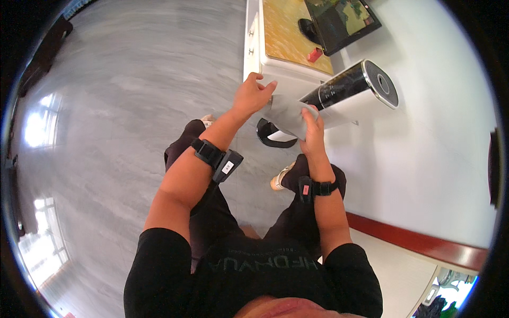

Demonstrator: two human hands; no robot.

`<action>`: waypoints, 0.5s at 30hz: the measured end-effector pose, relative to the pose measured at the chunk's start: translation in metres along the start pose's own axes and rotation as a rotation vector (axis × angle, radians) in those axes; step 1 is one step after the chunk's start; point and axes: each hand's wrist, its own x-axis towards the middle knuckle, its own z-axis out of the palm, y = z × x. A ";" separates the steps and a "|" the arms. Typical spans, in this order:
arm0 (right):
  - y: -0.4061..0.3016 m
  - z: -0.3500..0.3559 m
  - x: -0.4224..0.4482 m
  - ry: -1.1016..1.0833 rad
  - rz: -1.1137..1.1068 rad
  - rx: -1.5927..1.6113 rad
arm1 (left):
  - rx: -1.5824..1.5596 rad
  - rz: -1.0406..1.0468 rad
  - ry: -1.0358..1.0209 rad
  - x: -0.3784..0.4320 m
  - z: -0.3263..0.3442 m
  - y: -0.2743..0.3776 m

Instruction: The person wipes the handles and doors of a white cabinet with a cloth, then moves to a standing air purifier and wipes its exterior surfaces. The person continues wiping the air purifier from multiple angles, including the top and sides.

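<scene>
A grey cloth (289,115) hangs from my right hand (313,129), pinched between thumb and fingers at its right end. My left hand (253,94) is raised at the other end of the cloth, its thumb and fingers apart. The cloth's left edge comes close to the heel of that hand; whether they touch I cannot tell. Just beyond stands a black and white tower-shaped appliance (346,93) with a round grille on top. Its base (277,137) shows below the cloth, which covers part of the body.
A white cabinet (286,73) with a yellow marbled top stands ahead, bearing a monitor (345,22) and a small red box (314,55). The white wall (429,139) runs along the right. Grey tiled floor (119,99) extends left. A red-brown ledge (417,240) lies at lower right.
</scene>
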 end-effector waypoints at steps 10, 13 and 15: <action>-0.035 0.003 -0.052 -0.139 0.189 -0.048 | -0.039 0.041 -0.748 -0.009 -0.009 0.016; -0.042 0.001 -0.069 -0.054 0.261 0.077 | -0.121 0.052 -0.800 -0.011 0.000 0.010; -0.052 -0.012 -0.073 0.012 0.246 0.191 | -0.177 -0.014 -0.810 -0.005 0.002 0.004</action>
